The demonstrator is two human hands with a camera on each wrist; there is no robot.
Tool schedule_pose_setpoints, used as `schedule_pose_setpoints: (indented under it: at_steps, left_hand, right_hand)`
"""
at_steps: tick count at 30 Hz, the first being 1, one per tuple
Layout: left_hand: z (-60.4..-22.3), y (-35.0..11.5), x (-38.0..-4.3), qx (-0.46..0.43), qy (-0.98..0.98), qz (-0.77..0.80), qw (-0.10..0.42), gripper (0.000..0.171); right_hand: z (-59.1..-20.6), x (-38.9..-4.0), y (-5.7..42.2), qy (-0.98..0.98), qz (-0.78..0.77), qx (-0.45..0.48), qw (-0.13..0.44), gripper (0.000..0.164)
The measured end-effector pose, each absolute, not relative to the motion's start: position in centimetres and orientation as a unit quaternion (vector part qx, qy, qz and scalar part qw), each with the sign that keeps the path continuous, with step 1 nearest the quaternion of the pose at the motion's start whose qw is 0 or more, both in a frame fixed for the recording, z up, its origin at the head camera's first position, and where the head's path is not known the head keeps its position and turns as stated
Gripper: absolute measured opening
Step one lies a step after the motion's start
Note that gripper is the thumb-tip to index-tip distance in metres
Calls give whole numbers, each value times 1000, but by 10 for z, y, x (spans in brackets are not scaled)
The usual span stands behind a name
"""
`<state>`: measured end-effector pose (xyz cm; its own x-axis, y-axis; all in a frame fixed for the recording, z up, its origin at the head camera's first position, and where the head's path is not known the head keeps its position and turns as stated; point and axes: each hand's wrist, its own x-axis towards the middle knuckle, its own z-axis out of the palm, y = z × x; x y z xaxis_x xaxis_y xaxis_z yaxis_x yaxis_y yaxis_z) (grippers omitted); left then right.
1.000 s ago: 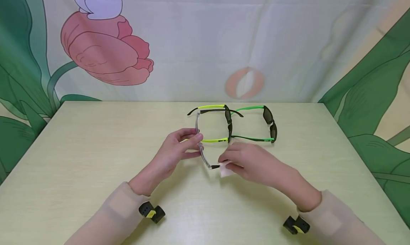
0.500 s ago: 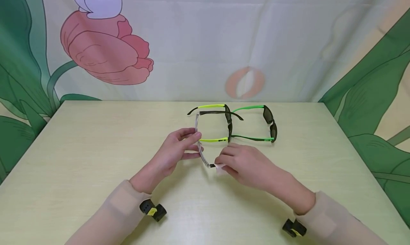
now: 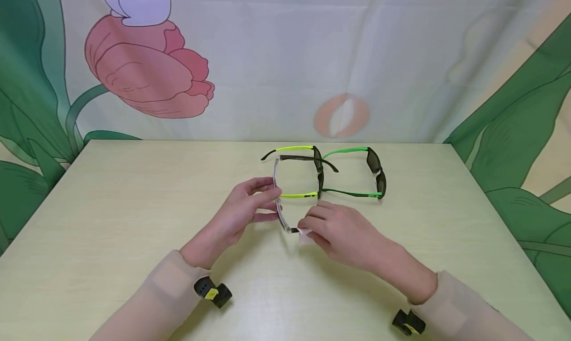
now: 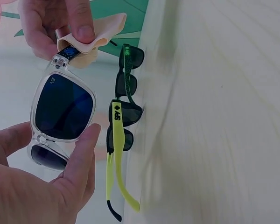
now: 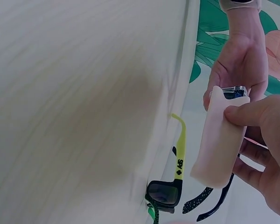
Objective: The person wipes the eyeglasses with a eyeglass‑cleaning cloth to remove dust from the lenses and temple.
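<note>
My left hand [image 3: 243, 209] holds sunglasses with a clear frame and dark lenses [image 4: 65, 107], its thumb and fingers pinching the frame around the bridge. Both black temples are unfolded, and the glasses are held up off the table. In my right hand [image 3: 343, 232] a small pale pink cloth [image 5: 219, 144] is pinched around the nearer temple, close to its hinge. The cloth hides most of that temple in the head view, while speckled black tips show below it in the right wrist view.
Sunglasses with yellow temples [image 3: 299, 196] stand unfolded on the table [image 3: 134, 197] behind the held pair. Right of them are sunglasses with green temples [image 3: 373, 160], almost touching. A printed curtain [image 3: 267, 58] hangs along the table's back edge.
My right hand has shifted slightly left with the cloth, along the temple toward the hinge. The far temple has tipped down a little at its tip. My left hand keeps nearly the same place.
</note>
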<state>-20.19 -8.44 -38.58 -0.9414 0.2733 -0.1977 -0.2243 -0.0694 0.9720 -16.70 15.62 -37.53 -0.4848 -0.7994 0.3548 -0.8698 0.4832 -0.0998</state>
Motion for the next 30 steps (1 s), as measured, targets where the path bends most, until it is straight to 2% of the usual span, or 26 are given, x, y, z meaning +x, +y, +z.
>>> schedule_pose_setpoints:
  at_steps: [9, 30]
  left_hand:
    - [-386, -89, -204, 18, 666, 729, 158, 55]
    - [-387, -99, -208, 12, 667, 729, 155, 56]
  right_hand:
    - [-380, -170, 164, -862, 132, 472, 127, 11]
    - [-380, -176, 191, -883, 166, 424, 112, 15]
